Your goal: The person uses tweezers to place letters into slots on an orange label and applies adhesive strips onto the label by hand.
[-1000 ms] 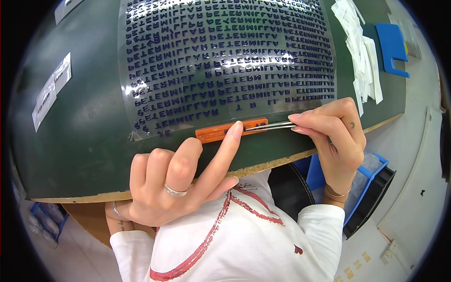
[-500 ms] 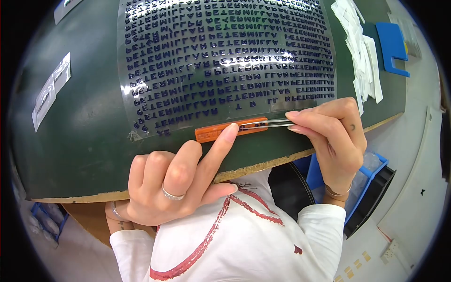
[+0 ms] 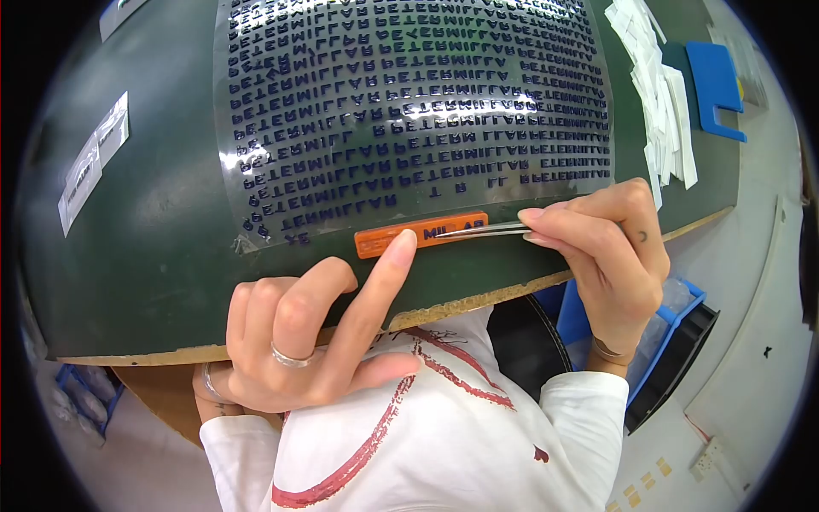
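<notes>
Head view. Far left: clear packet with dark print, lying at a slant on the green table.

Left hand: at the near edge of the table, back upward, ring on one finger. Index finger straight, its tip on the orange bar; thumb out to the side, remaining fingers curled. No object seen in its grasp; pressure of the fingertip cannot be told.

Centre: clear sheet on the table, bearing rows of dark letters, mostly PETERMILLAR seen reversed; gaps in the rows at the near end.

Orange bar: on the table just nearer the person than the sheet, long side roughly along the sheet's near edge, right end slightly farther from the person. Faint letter outlines at its left end; dark letters sit on it right of the fingertip, reading MIL, then AR near the right end.

Tweezers: laid low over the bar's right half, points by the dark letters. Whether the points grip a letter, cannot tell.

Right hand: thumb and fingertips pinching the rear of the tweezers.

Far right: heap of white paper strips beside the sheet, then blue holder.
</notes>
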`<move>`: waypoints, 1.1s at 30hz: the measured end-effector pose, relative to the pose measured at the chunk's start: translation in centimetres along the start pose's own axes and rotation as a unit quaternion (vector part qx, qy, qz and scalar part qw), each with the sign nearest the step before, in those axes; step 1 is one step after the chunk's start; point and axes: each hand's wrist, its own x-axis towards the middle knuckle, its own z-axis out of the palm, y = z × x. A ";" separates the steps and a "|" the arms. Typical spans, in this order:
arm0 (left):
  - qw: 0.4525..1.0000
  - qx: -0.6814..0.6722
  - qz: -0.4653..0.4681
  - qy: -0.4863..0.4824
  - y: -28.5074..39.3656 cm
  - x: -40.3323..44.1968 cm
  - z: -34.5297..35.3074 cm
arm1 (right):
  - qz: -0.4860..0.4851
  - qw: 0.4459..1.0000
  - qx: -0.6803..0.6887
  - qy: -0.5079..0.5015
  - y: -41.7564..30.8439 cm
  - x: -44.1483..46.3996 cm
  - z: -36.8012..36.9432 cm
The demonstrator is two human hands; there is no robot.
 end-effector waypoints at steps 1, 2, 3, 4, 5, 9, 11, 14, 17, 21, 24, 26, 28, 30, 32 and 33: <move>1.000 0.016 0.003 0.003 0.1 0.0 0.1 | 0.006 1.000 0.007 -0.006 -0.1 0.1 0.0; 0.999 0.032 0.005 0.007 0.2 0.0 0.3 | 0.004 1.000 0.008 -0.007 -0.2 0.2 0.0; 0.999 0.049 0.006 0.009 0.3 -0.1 0.5 | 0.005 1.000 0.014 0.011 -0.4 0.5 0.1; 0.999 0.052 0.003 0.008 0.3 -0.2 0.6 | 0.006 0.999 0.021 0.030 -0.6 0.7 0.2; 0.998 0.065 0.012 0.023 0.3 -0.2 0.9 | 0.007 0.998 0.028 0.050 -0.8 0.9 0.4; 0.993 0.096 0.030 0.055 0.3 -0.1 1.5 | -0.129 0.991 0.020 0.002 -0.3 2.3 2.2; 0.992 0.103 0.035 0.065 0.4 -0.1 1.6 | -0.144 0.989 0.024 -0.016 -0.6 3.2 2.7; 0.995 0.076 0.017 0.061 0.6 -0.2 1.6 | -0.169 0.984 0.024 -0.053 -1.0 3.9 3.2; 0.996 0.066 0.016 0.058 0.5 -0.3 1.7 | -0.176 0.983 0.026 -0.035 -1.1 3.9 3.7; 0.995 0.078 0.030 0.060 0.4 -0.3 1.9 | -0.191 0.980 0.008 -0.062 -1.5 4.2 3.4; 0.994 0.079 0.025 0.067 0.6 -0.3 2.1 | -0.145 0.987 0.025 -0.063 -2.0 4.1 3.4; 0.992 0.096 0.030 0.082 0.6 -0.4 2.3 | -0.121 0.990 0.032 -0.061 -2.1 4.0 3.2; 0.990 0.102 0.034 0.091 0.6 -0.4 2.4 | -0.067 0.994 0.062 -0.052 -1.9 3.8 2.5; 0.988 0.118 0.041 0.088 0.6 -0.5 2.3 | -0.038 0.995 0.074 -0.047 -1.5 3.6 1.8; 0.987 0.124 0.046 0.091 0.5 -0.6 2.2 | -0.002 0.995 0.069 -0.067 -0.7 3.4 1.1; 0.990 0.099 0.045 0.089 0.5 -0.6 2.1 | 0.016 0.995 0.067 -0.077 -0.5 3.3 0.9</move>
